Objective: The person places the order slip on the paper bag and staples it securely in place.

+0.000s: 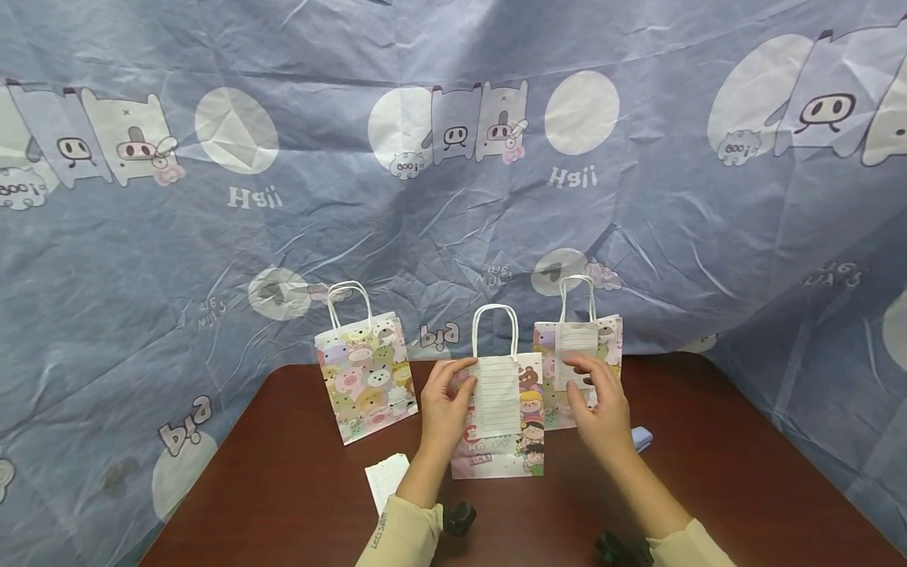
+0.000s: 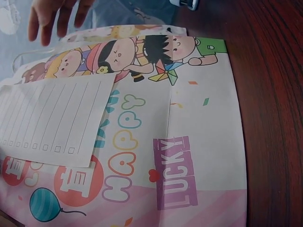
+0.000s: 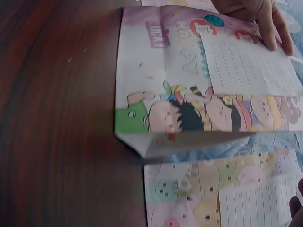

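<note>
A white paper gift bag (image 1: 496,465) with cartoon children and twisted handles stands in the middle of the table. On its front sits a lined paper sheet (image 1: 497,402), with small boxes along one edge in the left wrist view. My left hand (image 1: 442,402) is at the sheet's upper left edge, thumb and forefinger touching it with a gap between the tips. My right hand (image 1: 601,409) is raised to the right, fingers loosely bent and apart, holding nothing. Behind it, an animal-print gift bag (image 1: 546,409) bears another lined sheet (image 1: 577,337), partly hidden by that hand.
Another animal-print bag (image 1: 368,378) stands tilted at the back left. A white slip of paper (image 1: 386,476) lies beside my left forearm. A small light-blue object (image 1: 641,439) lies right of my right wrist. A printed cloth (image 1: 453,228) hangs behind the dark-red table (image 1: 283,480).
</note>
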Demonstrator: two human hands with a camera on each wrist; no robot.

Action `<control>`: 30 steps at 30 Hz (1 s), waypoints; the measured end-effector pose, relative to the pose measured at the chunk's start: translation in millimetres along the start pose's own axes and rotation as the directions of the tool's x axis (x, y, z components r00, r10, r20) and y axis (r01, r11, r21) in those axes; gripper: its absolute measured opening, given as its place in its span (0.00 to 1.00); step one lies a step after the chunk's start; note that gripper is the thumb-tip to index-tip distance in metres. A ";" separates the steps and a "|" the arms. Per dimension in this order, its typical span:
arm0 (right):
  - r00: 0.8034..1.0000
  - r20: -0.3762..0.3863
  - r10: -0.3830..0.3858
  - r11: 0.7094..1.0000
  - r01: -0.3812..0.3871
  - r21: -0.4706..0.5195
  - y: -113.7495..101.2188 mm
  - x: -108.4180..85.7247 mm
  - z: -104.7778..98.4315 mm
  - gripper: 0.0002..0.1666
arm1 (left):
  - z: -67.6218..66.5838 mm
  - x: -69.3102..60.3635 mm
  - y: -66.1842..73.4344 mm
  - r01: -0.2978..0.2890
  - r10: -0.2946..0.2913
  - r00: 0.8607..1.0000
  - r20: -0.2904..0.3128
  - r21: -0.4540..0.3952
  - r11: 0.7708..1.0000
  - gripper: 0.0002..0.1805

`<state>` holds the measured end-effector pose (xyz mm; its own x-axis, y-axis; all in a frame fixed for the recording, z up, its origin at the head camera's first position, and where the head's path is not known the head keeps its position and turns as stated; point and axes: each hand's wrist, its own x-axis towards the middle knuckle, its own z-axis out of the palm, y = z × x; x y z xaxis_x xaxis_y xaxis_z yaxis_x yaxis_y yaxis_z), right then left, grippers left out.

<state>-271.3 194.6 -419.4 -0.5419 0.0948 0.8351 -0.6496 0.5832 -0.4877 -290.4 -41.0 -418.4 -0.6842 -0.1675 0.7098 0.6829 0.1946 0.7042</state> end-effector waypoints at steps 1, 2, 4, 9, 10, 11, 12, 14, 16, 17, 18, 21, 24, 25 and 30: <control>1.000 0.004 0.005 1.000 -0.005 -0.006 1.0 -1.1 -3.1 0.25 | 0.6 0.1 -0.1 0.001 -0.001 1.000 -0.003 0.002 1.000 0.16; 1.000 0.007 0.008 1.000 -0.007 -0.019 2.5 -2.2 -6.2 0.24 | 1.2 0.3 -0.2 0.000 0.000 1.000 -0.006 0.008 1.000 0.16; 1.000 0.021 0.021 0.999 -0.020 -0.044 5.0 -3.9 -12.5 0.24 | 2.4 0.7 -0.2 -0.002 0.002 1.000 -0.014 0.020 1.000 0.16; 0.997 0.058 0.052 0.993 -0.045 -0.110 13.3 -11.1 -27.0 0.23 | 3.9 1.3 5.0 -0.002 0.004 1.000 -0.028 0.038 0.999 0.15; 0.997 0.065 0.052 0.992 -0.044 -0.120 15.4 -13.1 -29.6 0.23 | 3.5 1.3 8.5 -0.001 0.002 1.000 -0.028 0.036 0.999 0.15; 0.996 0.070 0.055 0.991 -0.045 -0.129 17.6 -15.5 -32.2 0.23 | 2.7 1.3 12.6 0.001 0.000 1.000 -0.026 0.031 1.000 0.15; 0.996 0.075 0.056 0.989 -0.046 -0.138 19.8 -18.0 -34.8 0.23 | 1.7 1.3 17.4 0.000 0.000 1.000 -0.024 0.026 1.000 0.15; 0.994 0.087 0.060 0.987 -0.046 -0.155 24.1 -22.8 -40.2 0.24 | -0.2 1.2 26.6 -0.005 0.005 1.000 -0.020 0.017 1.000 0.15; 0.992 0.099 0.075 0.985 -0.058 -0.163 28.4 -27.1 -45.6 0.24 | -1.8 1.2 32.9 -0.016 0.016 1.000 -0.020 0.011 1.000 0.15; 0.990 0.106 0.091 0.983 -0.072 -0.168 30.4 -29.0 -48.4 0.24 | -2.3 1.2 34.3 -0.021 0.021 1.000 -0.020 0.012 1.000 0.15; 0.988 0.112 0.103 0.982 -0.083 -0.171 32.4 -30.7 -51.1 0.23 | -2.3 1.3 34.1 -0.028 0.029 0.999 -0.022 0.015 0.999 0.15; 0.981 0.124 0.146 0.975 -0.122 -0.184 37.6 -34.4 -59.3 0.22 | -0.5 1.2 24.4 -0.040 0.041 0.999 -0.026 0.028 0.999 0.15; 0.972 0.129 0.197 0.962 -0.167 -0.215 42.3 -38.7 -67.7 0.20 | 2.0 0.8 10.6 -0.047 0.048 0.999 -0.025 0.044 0.998 0.15; 0.968 0.126 0.217 0.957 -0.186 -0.220 43.6 -40.5 -70.4 0.19 | 2.7 0.7 6.5 -0.049 0.050 0.998 -0.023 0.047 0.998 0.15; 0.950 0.101 0.296 0.934 -0.266 -0.238 50.3 -49.3 -81.2 0.19 | 1.7 -0.5 -2.9 -0.039 0.039 0.999 -0.009 0.038 0.999 0.15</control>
<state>-234.0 284.7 -464.5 -0.7610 0.1813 0.6230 -0.3358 0.7116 -0.6172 -292.5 -39.8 -420.9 -0.6543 -0.1687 0.7372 0.6989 0.2375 0.6746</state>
